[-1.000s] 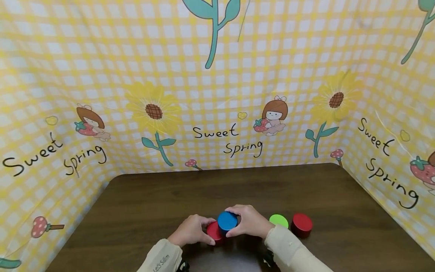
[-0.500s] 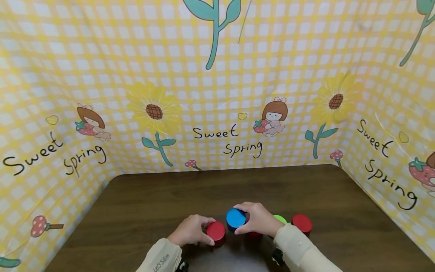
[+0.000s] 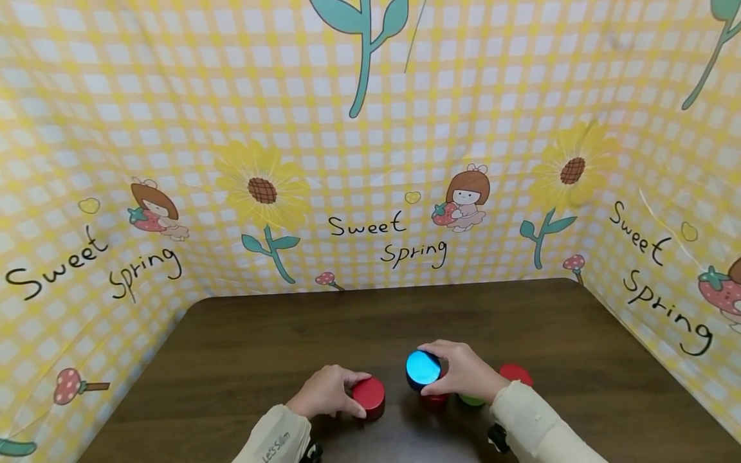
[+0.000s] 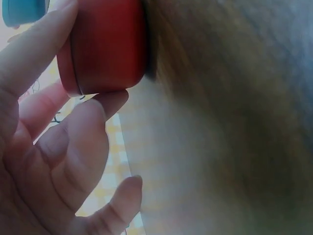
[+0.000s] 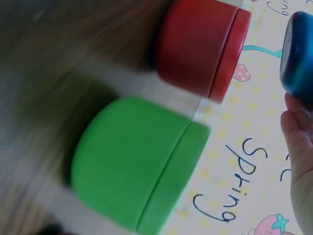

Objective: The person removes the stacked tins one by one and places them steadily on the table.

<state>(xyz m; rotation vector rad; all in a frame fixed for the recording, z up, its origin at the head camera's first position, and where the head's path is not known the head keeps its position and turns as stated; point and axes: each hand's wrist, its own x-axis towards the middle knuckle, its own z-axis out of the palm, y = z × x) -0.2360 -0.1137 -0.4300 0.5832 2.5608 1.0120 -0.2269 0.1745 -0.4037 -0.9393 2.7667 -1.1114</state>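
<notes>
My left hand (image 3: 329, 391) grips a round red tin (image 3: 369, 397) near the front middle of the table, thumb and fingers on its sides. In the left wrist view this red tin (image 4: 108, 46) stands on the wood, a lid seam round its side. With my right hand (image 3: 463, 372) I pinch a round blue tin (image 3: 423, 368) by its edge, raised above the table; light glares off its top. The right wrist view catches the blue tin (image 5: 301, 56) at its right edge, underside showing. Below my right hand stand a second red tin (image 3: 434, 402) and a green tin (image 3: 471, 400), both partly hidden.
A third red tin (image 3: 517, 373) stands farther right, partly covered by my right hand and sleeve. The dark wooden table (image 3: 301, 328) is walled in at the back and sides by a yellow checked cloth (image 3: 370, 154).
My right hand has carried the blue tin rightward, from over the left red tin to beside the second red tin, which came into view. My left hand has stayed on its red tin.
</notes>
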